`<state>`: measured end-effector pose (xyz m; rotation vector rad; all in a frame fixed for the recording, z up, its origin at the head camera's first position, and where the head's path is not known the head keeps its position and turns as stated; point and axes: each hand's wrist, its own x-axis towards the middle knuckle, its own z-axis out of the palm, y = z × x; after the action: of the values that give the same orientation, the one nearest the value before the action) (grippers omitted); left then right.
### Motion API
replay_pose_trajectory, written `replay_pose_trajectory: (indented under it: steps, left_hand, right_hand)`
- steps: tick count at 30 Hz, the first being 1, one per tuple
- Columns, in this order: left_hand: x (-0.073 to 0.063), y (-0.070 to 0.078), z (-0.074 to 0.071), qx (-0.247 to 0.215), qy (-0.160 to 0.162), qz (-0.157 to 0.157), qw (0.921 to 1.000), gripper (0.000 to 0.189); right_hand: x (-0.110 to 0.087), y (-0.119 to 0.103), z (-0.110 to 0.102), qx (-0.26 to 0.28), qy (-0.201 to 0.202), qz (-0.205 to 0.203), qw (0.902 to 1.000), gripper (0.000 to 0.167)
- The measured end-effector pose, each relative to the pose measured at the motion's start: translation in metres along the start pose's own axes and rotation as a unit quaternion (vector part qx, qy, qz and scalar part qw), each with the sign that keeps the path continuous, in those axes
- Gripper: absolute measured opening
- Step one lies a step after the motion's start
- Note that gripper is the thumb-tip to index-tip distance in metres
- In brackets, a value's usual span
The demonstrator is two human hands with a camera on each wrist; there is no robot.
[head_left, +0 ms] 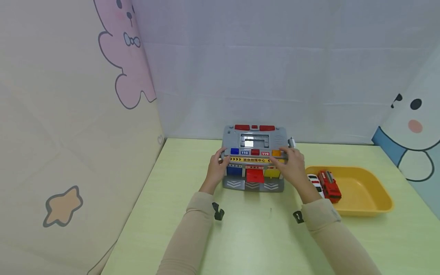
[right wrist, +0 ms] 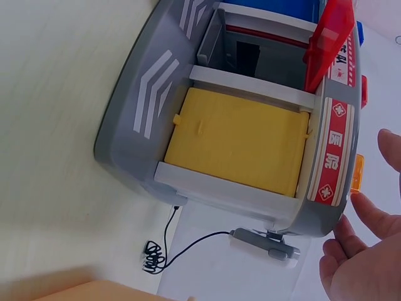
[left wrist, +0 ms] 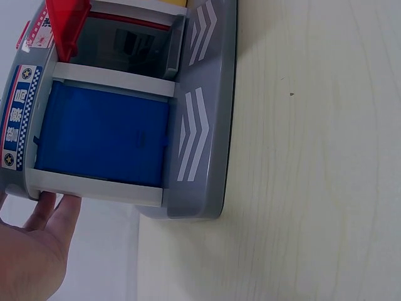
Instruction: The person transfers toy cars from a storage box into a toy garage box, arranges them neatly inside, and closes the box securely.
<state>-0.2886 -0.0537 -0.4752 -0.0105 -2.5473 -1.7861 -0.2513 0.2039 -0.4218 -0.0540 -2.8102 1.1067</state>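
Observation:
A grey toy emergency station (head_left: 252,143) stands on the table, with blue, red and yellow garage doors along its front. The red door (head_left: 254,175) is flipped up, while the blue door (left wrist: 103,132) and yellow door (right wrist: 238,141) are down. At the station's left edge, my left hand (head_left: 217,167) holds its upper corner, thumb in front and fingers along the side. My right hand (head_left: 292,164) rests at the opposite upper corner, near the orange button (head_left: 276,152); in the right wrist view its thumb is spread away from the station.
To the right, a yellow tray (head_left: 364,191) holds a red fire truck (head_left: 330,186) and a white toy car (head_left: 314,182). A grey handset (right wrist: 263,243) with a coiled black cord hangs on the station's right side. A cloth backdrop (head_left: 220,76) rises behind the table.

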Motion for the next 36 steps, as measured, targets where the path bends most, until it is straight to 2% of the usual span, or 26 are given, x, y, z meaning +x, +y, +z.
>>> replay_pose_trajectory:
  steps: [10,22,30,36]
  left_hand:
    - [-0.001,0.000,0.000,0.002,-0.001,-0.007,1.0000,0.046]
    - [0.000,0.001,0.001,0.007,0.000,-0.009,0.9999,0.046]
    - [0.000,0.002,-0.001,0.008,-0.001,-0.005,1.0000,0.046]
    - [0.000,0.002,0.000,0.009,0.000,0.000,1.0000,0.046]
  right_hand:
    - [-0.003,0.010,-0.006,0.003,0.000,0.005,1.0000,0.065]
    - [-0.007,0.024,-0.016,-0.011,0.005,-0.015,0.9998,0.065]
    - [-0.011,0.028,-0.025,-0.026,-0.002,0.008,0.9996,0.071]
    - [-0.013,0.033,-0.029,-0.007,-0.002,0.026,0.9996,0.076]
